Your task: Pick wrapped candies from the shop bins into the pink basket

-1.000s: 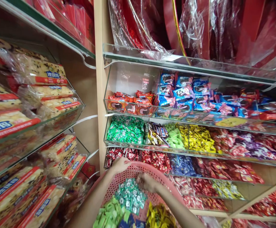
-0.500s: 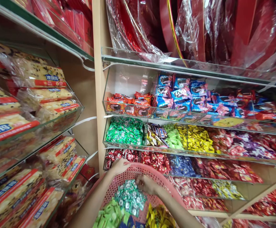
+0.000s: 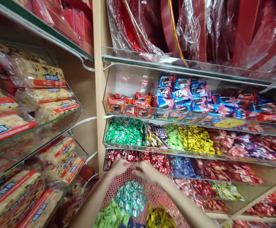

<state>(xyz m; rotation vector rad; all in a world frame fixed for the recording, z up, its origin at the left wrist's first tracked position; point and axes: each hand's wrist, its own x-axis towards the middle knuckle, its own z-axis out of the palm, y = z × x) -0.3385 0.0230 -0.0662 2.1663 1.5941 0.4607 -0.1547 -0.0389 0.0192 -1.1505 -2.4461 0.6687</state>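
1. While gripping the pink basket (image 3: 155, 194) by its far rim with the left hand (image 3: 118, 167), curled the right hand (image 3: 145, 171) loosely beside it (couldn't tell if pinching anything).
2. Had teal candies (image 3: 133, 196), lime ones (image 3: 111, 214) and yellow ones (image 3: 161, 218) inside.

- Basket (image 3: 158, 199): finish?
- Perforated pink plastic. Teal-green sweets (image 3: 131, 198) inside have shiny, crinkled wrappers.
- Shelf fronts?
- Clear, glossy, glass or acrylic, can't tell which. Upright post (image 3: 99, 95): pale, smooth, wood-look.
- Top shelf?
- Red items (image 3: 244, 31) under clear, wrinkled plastic film, strong glare. One edge (image 3: 173, 28) is shiny gold.
- Left bars (image 3: 45, 74)?
- Glossy see-through film.
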